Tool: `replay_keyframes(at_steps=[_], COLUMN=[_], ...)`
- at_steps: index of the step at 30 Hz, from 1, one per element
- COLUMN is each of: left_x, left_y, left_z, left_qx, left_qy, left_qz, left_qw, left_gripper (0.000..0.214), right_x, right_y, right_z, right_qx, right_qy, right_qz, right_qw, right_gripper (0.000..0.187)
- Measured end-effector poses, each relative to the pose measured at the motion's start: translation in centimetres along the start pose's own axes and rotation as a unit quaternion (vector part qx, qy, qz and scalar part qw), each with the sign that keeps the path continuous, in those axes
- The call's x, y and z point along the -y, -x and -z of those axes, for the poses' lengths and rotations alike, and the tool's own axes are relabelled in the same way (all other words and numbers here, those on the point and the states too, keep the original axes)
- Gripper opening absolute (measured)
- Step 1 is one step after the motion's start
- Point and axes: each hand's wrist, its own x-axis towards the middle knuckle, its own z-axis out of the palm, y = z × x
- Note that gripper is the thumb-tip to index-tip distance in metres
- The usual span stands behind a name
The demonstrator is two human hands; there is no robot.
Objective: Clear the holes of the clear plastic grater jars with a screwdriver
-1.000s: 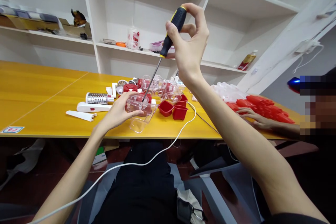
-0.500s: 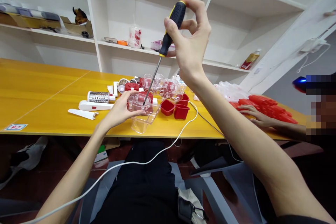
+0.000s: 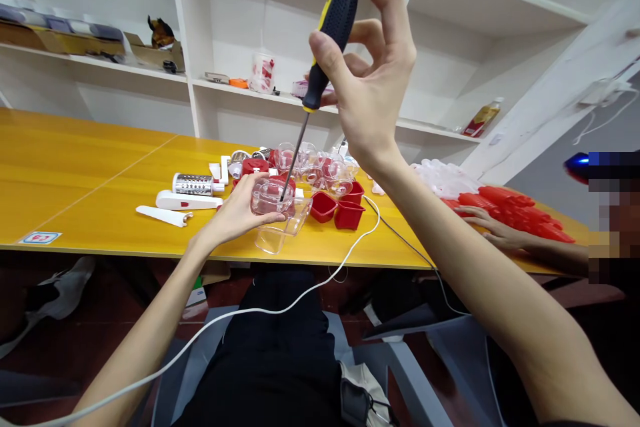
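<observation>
My right hand is closed round the black-and-yellow handle of a screwdriver, held up high with the shaft slanting down. The tip sits inside a clear plastic housing at the front edge of the yellow table. My left hand grips that housing from the left side, fingers wrapped round its round top. Red plastic cups and several more clear housings lie just behind it.
A metal grater drum and white plastic parts lie to the left. Another person's hand rests by a heap of red parts on the right. White shelves stand behind the table. A white cable hangs over the table edge.
My right hand and the screwdriver handle have come up and nearer the camera; the tip stays in the housing. The view has shifted slightly right.
</observation>
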Motion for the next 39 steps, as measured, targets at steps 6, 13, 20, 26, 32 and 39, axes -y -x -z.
replay_keyframes(at_steps=[6,13,20,26,32,39], left_x=[-0.1,-0.2,-0.1,-0.2,-0.3,-0.1], left_y=[0.0,0.2,0.1,-0.1,0.0,0.1], left_z=[-0.2,-0.3,-0.5,-0.6,-0.7,-0.7], left_qx=[-0.005,0.026,0.034,0.027,0.029,0.020], left_qy=[-0.003,0.009,0.045,0.039,0.042,0.014], left_qz=[0.040,0.031,0.033,0.045,0.054,0.011], left_qw=[0.999,0.999,0.998,0.998,0.997,1.000], left_gripper=[0.083,0.082,0.076,0.078,0.077,0.078], right_x=[-0.5,-1.2,-0.2,0.0,0.5,0.0], right_y=[0.1,-0.7,-0.1,-0.4,-0.3,-0.3], right_z=[0.2,-0.4,-1.7,-1.9,-1.8,-1.4], right_qx=[-0.027,-0.075,-0.017,-0.014,-0.013,-0.026], right_qy=[0.033,-0.021,-0.014,0.036,0.080,-0.030], right_qz=[0.012,0.022,-0.014,0.029,0.026,0.056], right_qw=[0.999,0.997,1.000,0.999,0.996,0.998], right_gripper=[0.033,0.039,0.037,0.029,0.028,0.026])
